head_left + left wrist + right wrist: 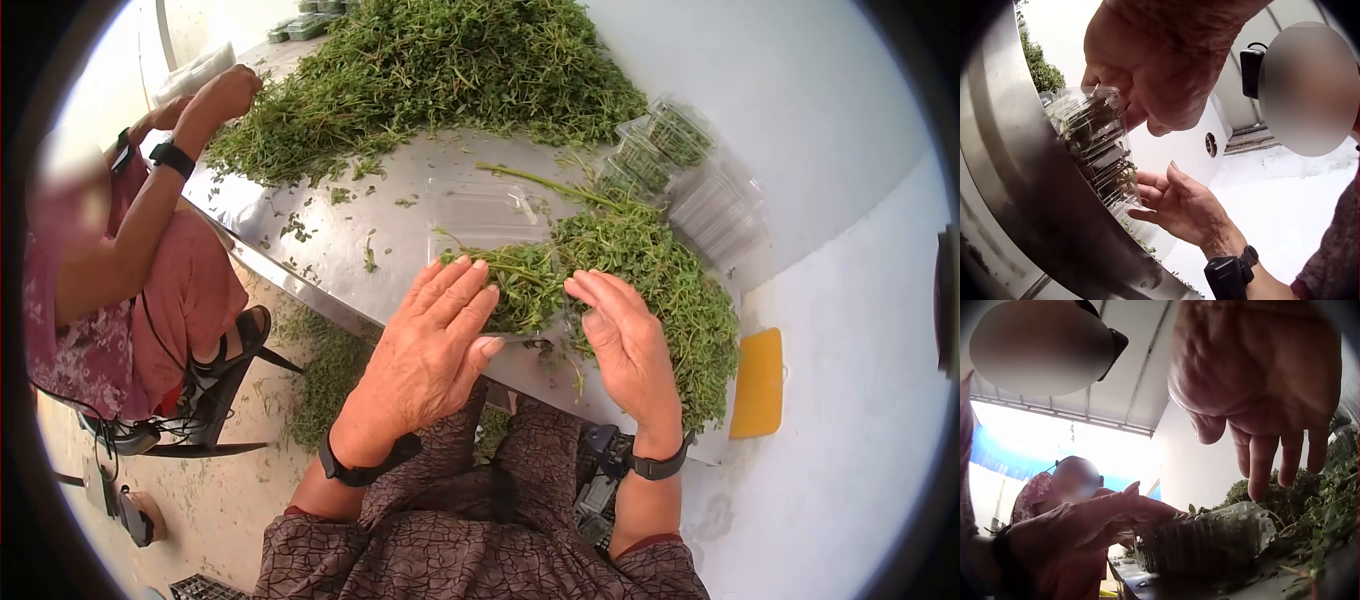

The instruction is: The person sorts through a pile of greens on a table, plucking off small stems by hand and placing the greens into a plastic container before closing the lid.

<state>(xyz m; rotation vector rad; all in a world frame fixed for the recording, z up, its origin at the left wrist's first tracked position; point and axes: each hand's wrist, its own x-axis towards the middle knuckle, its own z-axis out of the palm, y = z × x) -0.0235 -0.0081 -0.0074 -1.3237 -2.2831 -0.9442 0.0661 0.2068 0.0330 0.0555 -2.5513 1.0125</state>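
A clear plastic clamshell box (pixel 1172 547) stands on the metal table, its base filled with leafy green sprigs (pixel 522 290). Its lid (pixel 480 212) lies folded back on the far side. My left hand (pixel 430 340) is laid with straight fingers over the left edge of the greens, fingertips at the leaves. On the other side, my right hand (pixel 630 350) stands with fingers extended, holding nothing, close to the box's right end. From the left wrist view, the ribbed box wall (pixel 1094 147) sits between both hands. Part of the box is hidden beneath the left hand.
A loose heap of greens (pixel 670 290) lies right of the box; a much larger pile (pixel 450 70) covers the table's far end. Filled boxes (pixel 650 155) and stacked empty ones (pixel 715 215) stand by the wall. Another person (pixel 140 230) sits at left, hands at the pile.
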